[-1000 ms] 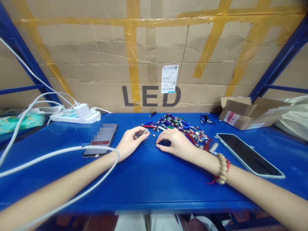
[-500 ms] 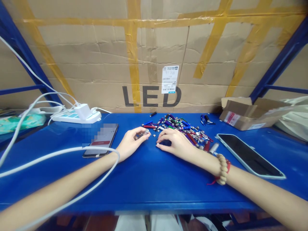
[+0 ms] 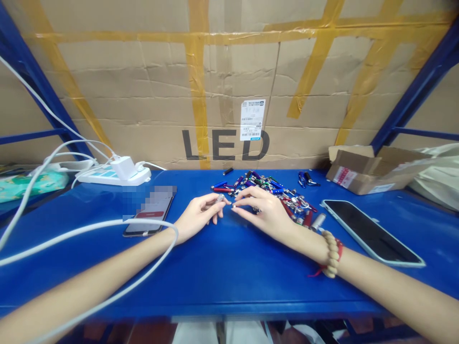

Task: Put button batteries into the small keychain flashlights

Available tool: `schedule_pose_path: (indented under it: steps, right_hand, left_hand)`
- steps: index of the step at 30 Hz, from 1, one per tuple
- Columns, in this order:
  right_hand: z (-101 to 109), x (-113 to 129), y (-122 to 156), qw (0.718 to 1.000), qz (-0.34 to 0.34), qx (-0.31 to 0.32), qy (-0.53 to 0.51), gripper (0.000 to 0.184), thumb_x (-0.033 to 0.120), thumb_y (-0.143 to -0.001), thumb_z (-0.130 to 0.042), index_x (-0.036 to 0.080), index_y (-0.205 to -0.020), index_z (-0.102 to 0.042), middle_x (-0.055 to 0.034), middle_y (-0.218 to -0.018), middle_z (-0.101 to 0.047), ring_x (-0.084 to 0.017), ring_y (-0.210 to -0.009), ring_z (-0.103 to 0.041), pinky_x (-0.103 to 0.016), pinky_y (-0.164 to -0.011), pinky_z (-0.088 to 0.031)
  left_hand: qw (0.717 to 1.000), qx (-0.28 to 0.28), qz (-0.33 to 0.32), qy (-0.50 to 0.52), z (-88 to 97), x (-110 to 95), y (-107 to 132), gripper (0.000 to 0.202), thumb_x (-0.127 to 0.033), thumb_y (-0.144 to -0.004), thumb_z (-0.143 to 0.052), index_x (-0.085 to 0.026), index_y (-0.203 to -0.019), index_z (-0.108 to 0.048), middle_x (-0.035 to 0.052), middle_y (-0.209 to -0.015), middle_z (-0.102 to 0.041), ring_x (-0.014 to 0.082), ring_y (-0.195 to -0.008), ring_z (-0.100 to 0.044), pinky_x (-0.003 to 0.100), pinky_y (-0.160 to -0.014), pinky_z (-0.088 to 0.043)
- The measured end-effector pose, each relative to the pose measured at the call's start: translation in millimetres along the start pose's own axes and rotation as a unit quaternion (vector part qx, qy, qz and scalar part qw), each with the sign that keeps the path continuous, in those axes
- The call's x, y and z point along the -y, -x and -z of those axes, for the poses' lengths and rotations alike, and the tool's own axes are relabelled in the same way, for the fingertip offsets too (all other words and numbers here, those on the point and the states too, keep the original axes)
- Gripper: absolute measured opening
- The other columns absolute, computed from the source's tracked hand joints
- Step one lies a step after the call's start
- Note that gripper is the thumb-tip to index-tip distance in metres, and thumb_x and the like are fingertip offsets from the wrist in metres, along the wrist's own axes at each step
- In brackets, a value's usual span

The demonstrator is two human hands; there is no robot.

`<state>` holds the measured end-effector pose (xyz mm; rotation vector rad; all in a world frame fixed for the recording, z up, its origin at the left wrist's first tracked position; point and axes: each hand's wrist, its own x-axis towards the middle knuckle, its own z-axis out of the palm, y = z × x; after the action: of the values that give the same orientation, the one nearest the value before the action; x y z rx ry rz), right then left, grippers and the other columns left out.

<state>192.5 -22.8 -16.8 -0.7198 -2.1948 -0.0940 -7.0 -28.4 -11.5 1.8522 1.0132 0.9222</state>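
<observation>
Hand shift: on my feed, the right hand point(image 3: 267, 212) has lifted a little from the bench since the earlier frame, and its fingertips are now nearer those of the left hand point(image 3: 201, 212), whose lower fingers show more.
Left fingers: thumb and index pinch a small silvery piece point(image 3: 220, 197), which pokes out toward the right hand.
Right fingers: thumb and index curve toward each other with their tips close; a pale speck shows there, but I cannot tell whether they grip anything.
Silvery piece: held above the blue table point(image 3: 215, 277), just in front of the heap.
Heap: coloured tubes and small metal bits point(image 3: 289, 203) lie jumbled behind and beside the right hand.
Strays: one dark tube point(image 3: 227, 171) sits behind the heap; a few dark-blue pieces point(image 3: 306, 179) lie to its right.
Phones: one point(image 3: 152, 212) beside the left wrist, one point(image 3: 373, 231) beyond the right wrist.
White cable: it point(image 3: 143, 221) loops across my view over the left forearm.
Cardboard box: open point(image 3: 358, 179), at the table's far right.
</observation>
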Motion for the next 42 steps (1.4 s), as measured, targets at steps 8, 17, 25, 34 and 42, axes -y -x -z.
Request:
schedule_pose_path:
  steps: [8, 17, 25, 34, 42]
  right_hand:
    - [4.1, 9.4, 0.8, 0.993, 0.055, -0.107, 0.008, 0.013, 0.021, -0.084, -0.055, 0.019, -0.091, -0.066, -0.0057, -0.092, -0.062, -0.012, -0.081, -0.059, -0.025, -0.07, -0.051]
    - [9.1, 15.5, 2.1, 0.977, 0.149, -0.12, 0.091, 0.009, 0.02, -0.08, -0.06, 0.022, -0.087, -0.065, -0.0017, -0.083, -0.065, -0.01, -0.074, -0.059, -0.023, -0.065, -0.047]
    - [10.6, 16.8, 1.9, 0.975, 0.152, -0.08, 0.142, 0.013, 0.019, -0.086, -0.052, 0.023, -0.087, -0.065, -0.0013, -0.089, -0.067, -0.01, -0.078, -0.062, -0.02, -0.067, -0.047]
    - [5.9, 13.8, 3.5, 0.992, 0.087, 0.008, 0.086, 0.019, 0.027, -0.087, -0.049, 0.021, -0.097, -0.063, -0.0064, -0.108, -0.06, -0.01, -0.078, -0.062, -0.02, -0.064, -0.05]
    - [6.0, 15.6, 0.3, 0.996, -0.018, 0.07, 0.053, 0.034, 0.031, -0.085, -0.048, 0.021, -0.118, -0.05, -0.0079, -0.119, -0.053, -0.016, -0.1, -0.057, -0.026, -0.076, -0.051]
  left_hand:
    - [0.997, 0.03, -0.015, -0.073, -3.3, -0.2, 3.4, 0.024, -0.036, -0.082, -0.052, -0.015, -0.087, -0.061, -0.0001, -0.068, -0.06, 0.0101, -0.058, -0.051, 0.021, -0.057, -0.041]
    - [0.991, 0.035, -0.074, -0.105, -5.9, -5.7, 6.8, 0.015, -0.028, -0.085, -0.044, -0.018, -0.084, -0.055, 0.0, -0.079, -0.062, 0.0119, -0.069, -0.057, 0.02, -0.063, -0.044]
    - [0.994, 0.029, -0.065, -0.082, -6.9, -3.9, 5.9, 0.015, -0.031, -0.083, -0.049, -0.018, -0.086, -0.057, 0.0009, -0.079, -0.063, 0.0132, -0.07, -0.059, 0.023, -0.068, -0.046]
    - [0.997, 0.019, -0.037, -0.064, -6.7, -0.1, 4.6, 0.017, -0.033, -0.083, -0.048, -0.017, -0.085, -0.055, 0.0012, -0.074, -0.062, 0.0128, -0.066, -0.056, 0.023, -0.064, -0.044]
    - [1.0, 0.009, -0.016, -0.004, -4.3, 1.9, 1.0, 0.022, -0.037, -0.085, -0.047, -0.016, -0.09, -0.053, -0.0004, -0.071, -0.056, 0.0092, -0.057, -0.049, 0.021, -0.056, -0.041]
